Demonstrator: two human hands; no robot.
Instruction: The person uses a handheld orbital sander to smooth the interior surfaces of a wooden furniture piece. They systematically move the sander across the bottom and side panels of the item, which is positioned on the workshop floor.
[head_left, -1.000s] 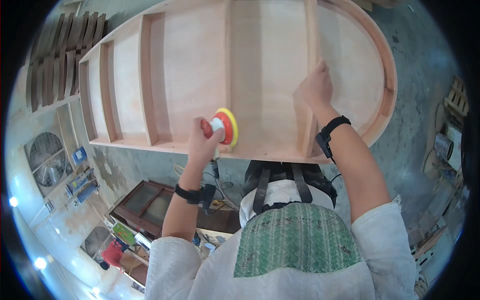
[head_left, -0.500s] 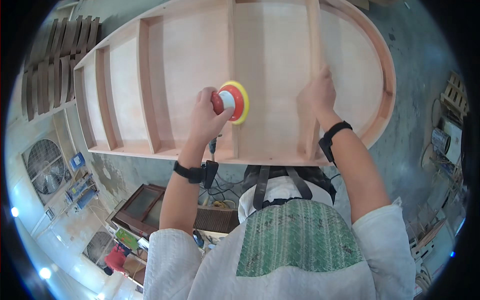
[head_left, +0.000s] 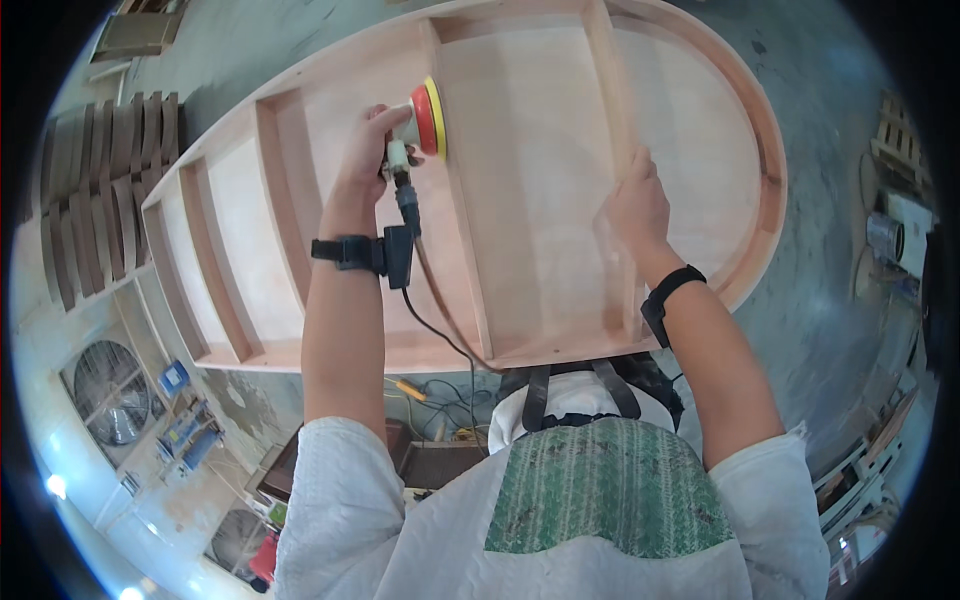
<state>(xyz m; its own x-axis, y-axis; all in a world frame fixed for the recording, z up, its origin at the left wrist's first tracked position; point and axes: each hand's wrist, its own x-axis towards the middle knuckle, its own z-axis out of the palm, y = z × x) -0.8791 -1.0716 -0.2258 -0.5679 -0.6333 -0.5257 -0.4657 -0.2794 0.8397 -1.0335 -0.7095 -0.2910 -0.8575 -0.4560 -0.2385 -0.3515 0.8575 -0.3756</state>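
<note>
A pale wooden frame, rounded at its right end and split by cross slats, lies before me. My left hand is closed round a red-and-white orbital sander with a yellow pad edge. The sander is tipped on its side, its pad facing the middle slat; whether they touch I cannot tell. A hose runs from the tool back toward my body. My right hand is wrapped round the slat nearest the rounded end.
Stacks of curved wooden pieces stand at the far left. A large fan is set in the left wall. Cables lie below the frame's near edge. Wooden pallets and a metal cylinder sit at the right.
My left hand has carried the sander away from me and slightly left along the middle slat, turning it so its hose shows. My right hand stays on its slat.
</note>
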